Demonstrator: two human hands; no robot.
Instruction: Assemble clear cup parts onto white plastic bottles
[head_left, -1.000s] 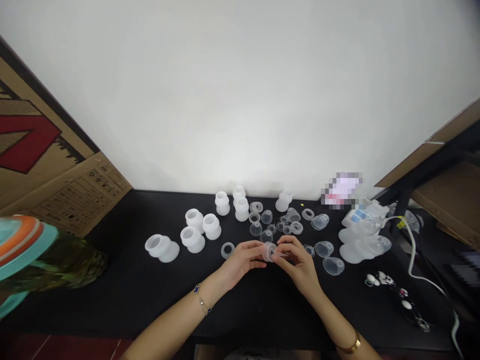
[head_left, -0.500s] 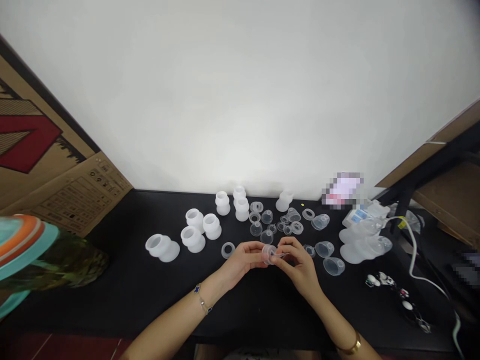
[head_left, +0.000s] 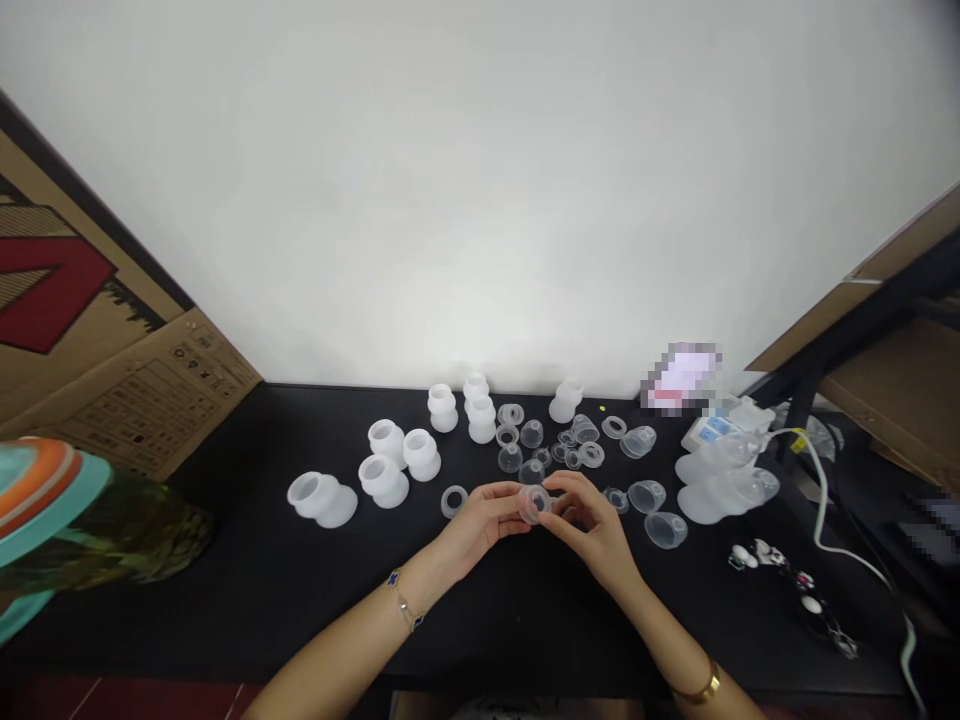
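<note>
Both forearms reach in from the bottom edge of the view and angle toward each other, so the hands meet just above the middle of the black table [head_left: 225, 610]. The left hand [head_left: 484, 522] comes in from the left, with a thin bracelet [head_left: 405, 604] on its wrist. The right hand [head_left: 589, 527] comes in from the right, with a gold bangle [head_left: 701, 690] on its wrist. Their fingers curl inward and pinch a small clear cup [head_left: 534, 504] between them from either side, holding it up off the table with its round opening toward the camera.

Just beyond the hands, small clear cups [head_left: 531, 433] and clear rings [head_left: 591, 455] lie in a loose cluster. A frosted ring [head_left: 454, 501] sits just left of the left hand. Further left, frosted white flared pieces stand in a group, and one [head_left: 315, 495] lies on its side. To the right of the right hand, larger clear cups [head_left: 665, 530] lie tilted on the table, beside a heap of frosted pieces [head_left: 720, 490]. A white cable [head_left: 823, 500] runs down the right side. A cardboard box [head_left: 127, 380] leans at the far left, and a striped teal and orange object [head_left: 45, 490] sits at the left edge.
</note>
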